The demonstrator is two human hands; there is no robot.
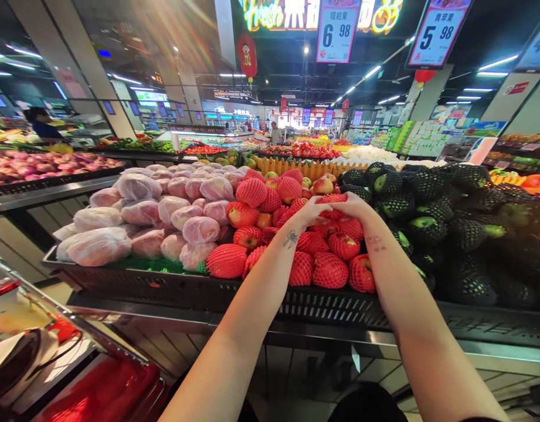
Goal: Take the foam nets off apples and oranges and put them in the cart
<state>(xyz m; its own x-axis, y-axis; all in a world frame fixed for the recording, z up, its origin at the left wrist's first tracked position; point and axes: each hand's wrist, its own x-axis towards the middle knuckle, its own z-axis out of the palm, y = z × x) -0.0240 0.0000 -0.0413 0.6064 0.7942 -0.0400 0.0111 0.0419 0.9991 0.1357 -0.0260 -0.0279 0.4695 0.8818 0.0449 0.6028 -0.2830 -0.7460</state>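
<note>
Both arms reach over a pile of apples wrapped in red foam nets (330, 271). My left hand (312, 211) and my right hand (354, 206) meet at the middle of the pile, fingers curved round one netted apple (333, 198) from its two sides. The hands partly cover this apple, and some fingertips are hidden. More netted apples touch it below and behind, several with bare red and yellow skin showing.
Fruit wrapped in thin film (138, 187) is heaped left of the apples. Dark netted fruit with green patches (432, 228) lies on the right. A black crate rim (190, 293) runs along the front. A red shopping cart (107, 387) stands at lower left.
</note>
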